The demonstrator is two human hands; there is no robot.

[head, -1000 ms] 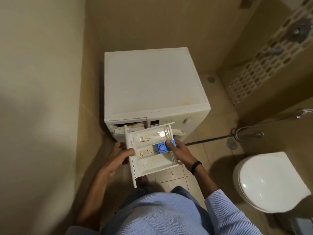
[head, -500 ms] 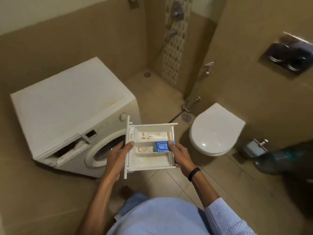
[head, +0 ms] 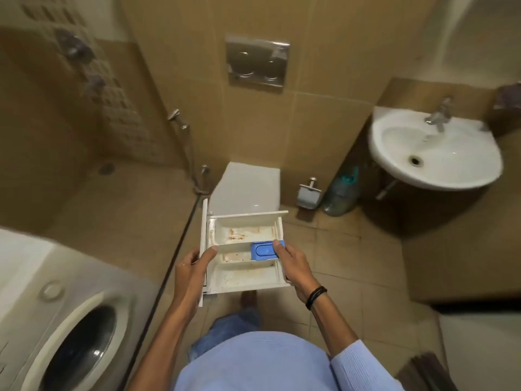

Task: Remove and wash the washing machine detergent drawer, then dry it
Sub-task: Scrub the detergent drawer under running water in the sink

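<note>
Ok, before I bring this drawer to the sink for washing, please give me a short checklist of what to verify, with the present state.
1. Drawer free of the washing machine: ok, the detergent drawer is held in the air.
2. Two-handed hold: ok, the left hand grips the front-panel end, the right hand grips the opposite end, thumb on the blue insert.
3. Drawer level, compartments up: ok.
4. Compartments clean: not ok, brown residue shows.
5. Tap running at the sink: cannot tell, blurred.
6. Floor path: ok, but a bottle stands below the sink.
</note>
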